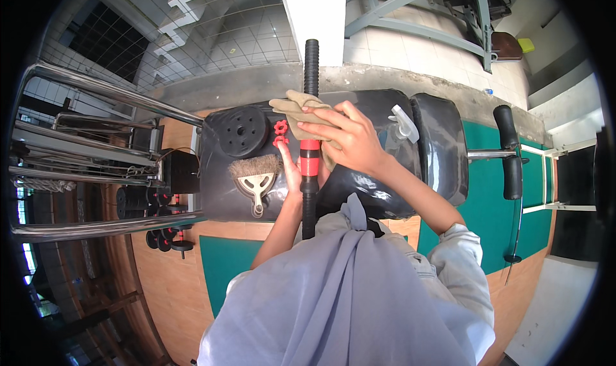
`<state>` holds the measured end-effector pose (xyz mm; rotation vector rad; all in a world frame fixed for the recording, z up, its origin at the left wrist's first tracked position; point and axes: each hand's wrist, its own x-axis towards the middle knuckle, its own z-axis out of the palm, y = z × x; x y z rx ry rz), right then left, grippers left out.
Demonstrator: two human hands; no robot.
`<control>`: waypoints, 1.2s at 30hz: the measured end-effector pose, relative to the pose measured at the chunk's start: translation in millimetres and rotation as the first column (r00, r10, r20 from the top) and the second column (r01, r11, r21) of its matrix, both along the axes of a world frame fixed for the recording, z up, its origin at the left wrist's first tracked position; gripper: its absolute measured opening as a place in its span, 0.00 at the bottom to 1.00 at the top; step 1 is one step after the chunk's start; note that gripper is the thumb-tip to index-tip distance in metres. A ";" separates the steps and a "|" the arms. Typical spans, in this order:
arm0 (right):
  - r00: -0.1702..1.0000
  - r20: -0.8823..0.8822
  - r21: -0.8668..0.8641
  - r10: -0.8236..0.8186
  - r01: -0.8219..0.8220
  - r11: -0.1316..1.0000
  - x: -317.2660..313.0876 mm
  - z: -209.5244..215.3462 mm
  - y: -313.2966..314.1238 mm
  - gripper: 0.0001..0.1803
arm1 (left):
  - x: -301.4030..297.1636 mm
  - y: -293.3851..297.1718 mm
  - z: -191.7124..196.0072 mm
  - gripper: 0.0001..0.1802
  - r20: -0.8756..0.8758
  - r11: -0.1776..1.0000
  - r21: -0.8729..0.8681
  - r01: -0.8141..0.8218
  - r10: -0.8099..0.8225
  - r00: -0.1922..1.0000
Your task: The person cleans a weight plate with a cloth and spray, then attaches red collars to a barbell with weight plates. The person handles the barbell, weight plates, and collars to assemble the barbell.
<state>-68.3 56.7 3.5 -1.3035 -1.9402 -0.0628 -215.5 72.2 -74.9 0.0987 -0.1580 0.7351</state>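
Observation:
A black and red bar [309,167], ridged at its far end, stands lengthwise in front of me over a padded black bench. My left hand [292,172] supports it from below and the left, its fingers partly hidden behind the red middle. A folded beige cloth [299,106] is pinched in my right hand [351,140] and wraps against the bar above the red section. Two red star-shaped nuts [280,132] lie just left of the bar. Beside them are a round black weight plate [242,131] and a brush [255,181] with a cream handle.
A clear spray bottle with a white trigger head [404,123] lies on the bench [221,196] to the right. Chrome rails [115,228] rise at the left, near several small weights [168,234]. Padded rollers [510,153] stand at the right over green matting [481,231].

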 end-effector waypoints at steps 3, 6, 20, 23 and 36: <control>0.985 0.004 0.039 0.175 -0.175 0.984 -17.1 -6.5 -20.3 0.20 | 5.4 8.6 -4.9 0.41 -0.364 0.952 0.285 -0.107 0.211 0.907; 0.925 0.113 0.137 0.362 -0.375 0.917 -22.2 -12.8 -30.9 0.19 | 8.2 21.9 -9.9 0.31 0.236 0.980 0.195 -0.035 -0.012 0.972; 0.941 -0.010 0.187 0.339 -0.331 0.925 -33.6 -18.7 -32.0 0.28 | -17.7 26.3 -31.2 0.20 -0.326 0.931 0.324 -0.166 0.274 0.905; 0.920 0.206 0.247 0.333 -0.379 0.892 -23.6 -23.9 -26.1 0.27 | -25.2 19.2 -33.2 0.19 -0.529 0.925 0.331 -0.184 0.344 0.776; 0.944 0.084 0.144 0.320 -0.329 0.933 -35.0 -11.5 -23.4 0.21 | -28.7 -1.9 -10.9 0.55 -0.508 0.917 0.303 -0.259 0.385 0.770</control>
